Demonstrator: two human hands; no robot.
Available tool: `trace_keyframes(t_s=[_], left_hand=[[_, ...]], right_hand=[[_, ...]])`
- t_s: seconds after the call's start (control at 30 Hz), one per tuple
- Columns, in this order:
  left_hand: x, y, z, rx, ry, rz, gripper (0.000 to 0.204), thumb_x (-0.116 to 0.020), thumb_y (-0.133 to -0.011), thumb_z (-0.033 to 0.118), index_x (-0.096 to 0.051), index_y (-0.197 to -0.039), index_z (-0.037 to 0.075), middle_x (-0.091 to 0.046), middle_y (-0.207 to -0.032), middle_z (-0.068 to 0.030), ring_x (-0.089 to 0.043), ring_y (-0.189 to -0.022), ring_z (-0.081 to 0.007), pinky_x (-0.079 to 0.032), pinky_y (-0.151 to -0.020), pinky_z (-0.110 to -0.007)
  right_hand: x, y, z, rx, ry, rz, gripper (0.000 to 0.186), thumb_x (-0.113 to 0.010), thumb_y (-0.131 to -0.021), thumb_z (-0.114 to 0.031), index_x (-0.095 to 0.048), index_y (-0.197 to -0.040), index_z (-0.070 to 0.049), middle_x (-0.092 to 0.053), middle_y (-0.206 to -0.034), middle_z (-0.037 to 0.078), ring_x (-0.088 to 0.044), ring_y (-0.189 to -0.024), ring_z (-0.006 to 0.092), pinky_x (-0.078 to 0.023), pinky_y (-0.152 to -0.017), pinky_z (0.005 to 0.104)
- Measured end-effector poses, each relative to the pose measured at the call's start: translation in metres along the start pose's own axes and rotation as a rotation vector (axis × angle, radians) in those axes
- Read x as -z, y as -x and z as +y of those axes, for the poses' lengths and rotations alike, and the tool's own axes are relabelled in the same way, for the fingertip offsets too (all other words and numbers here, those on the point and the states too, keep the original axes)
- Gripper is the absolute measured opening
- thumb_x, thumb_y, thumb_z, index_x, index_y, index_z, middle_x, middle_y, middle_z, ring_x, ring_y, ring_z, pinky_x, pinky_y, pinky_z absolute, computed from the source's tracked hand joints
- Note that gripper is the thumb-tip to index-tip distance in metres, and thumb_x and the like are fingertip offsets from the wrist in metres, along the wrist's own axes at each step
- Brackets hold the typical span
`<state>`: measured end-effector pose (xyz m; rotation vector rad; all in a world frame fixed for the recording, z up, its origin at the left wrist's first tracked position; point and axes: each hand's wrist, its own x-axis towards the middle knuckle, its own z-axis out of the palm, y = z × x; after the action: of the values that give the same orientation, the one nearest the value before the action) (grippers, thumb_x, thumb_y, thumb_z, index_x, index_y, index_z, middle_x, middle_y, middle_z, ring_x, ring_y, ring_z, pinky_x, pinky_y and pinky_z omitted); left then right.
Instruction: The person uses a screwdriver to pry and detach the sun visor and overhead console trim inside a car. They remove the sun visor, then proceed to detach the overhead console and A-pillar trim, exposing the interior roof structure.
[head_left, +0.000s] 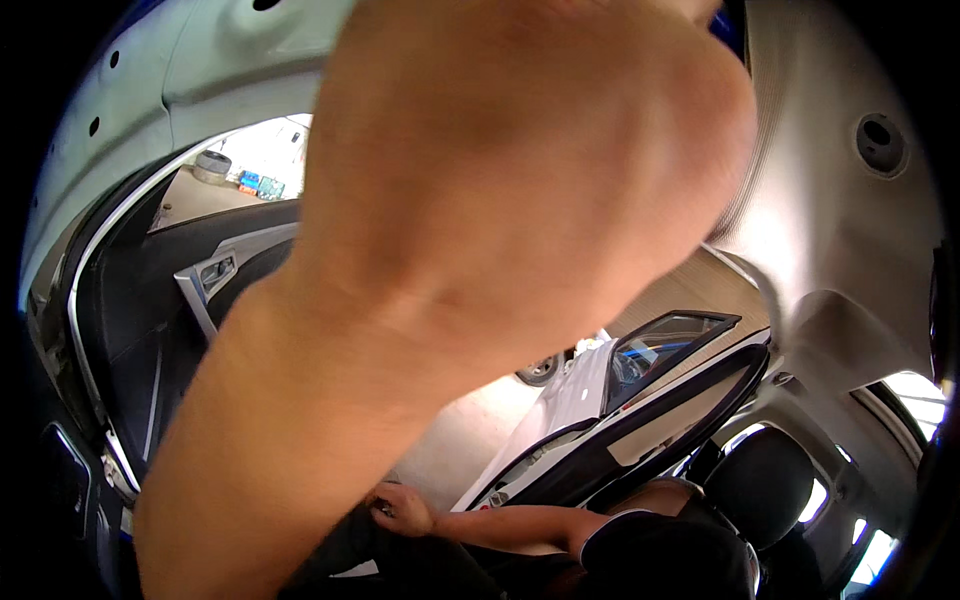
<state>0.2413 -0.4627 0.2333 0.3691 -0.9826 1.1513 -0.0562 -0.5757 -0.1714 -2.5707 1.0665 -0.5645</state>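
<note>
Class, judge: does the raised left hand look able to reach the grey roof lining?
Probably yes: the left hand is up beside the roof lining, nothing between them; its fingertips run out of frame.

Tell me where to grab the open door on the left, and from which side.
Take the grey pull handle on the door's dark inner panel, probably best from the cabin side. It is the only raised, bar-like part on that face and slants downward, so fingers could hook behind it. The rest looks flat.
</note>
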Motion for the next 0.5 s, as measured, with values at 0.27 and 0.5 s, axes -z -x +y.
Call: trace_keyframes(t_s=[0.27,0.5], left_hand=[[-0.025,-0.017,0.007,-0.022,0.04,0.149,0.022,-0.073,-0.084,0.004,-0.061,-0.102,0.004,-0.061,-0.101,-0.0123,-0.058,-0.093,-0.0306,-0.045,-0.084,-0.045],[-0.04,-0.028,0.012,-0.002,0.094,0.265,0.02,-0.073,-0.082,0.004,-0.059,-0.096,0.004,-0.061,-0.097,-0.012,-0.058,-0.089,-0.03,-0.045,-0.081,-0.043]], right_hand=[[0.008,-0.003,-0.006,-0.03,0.042,-0.06,0.018,-0.07,-0.087,-0.013,-0.066,-0.103,-0.006,-0.068,-0.099,0.014,-0.07,-0.091,0.0316,-0.056,-0.077,0.0425],[0.007,0.0,0.003,-0.044,0.075,-0.1,0.018,-0.069,-0.087,-0.014,-0.065,-0.103,-0.007,-0.068,-0.1,0.014,-0.069,-0.093,0.0318,-0.055,-0.079,0.0417]])
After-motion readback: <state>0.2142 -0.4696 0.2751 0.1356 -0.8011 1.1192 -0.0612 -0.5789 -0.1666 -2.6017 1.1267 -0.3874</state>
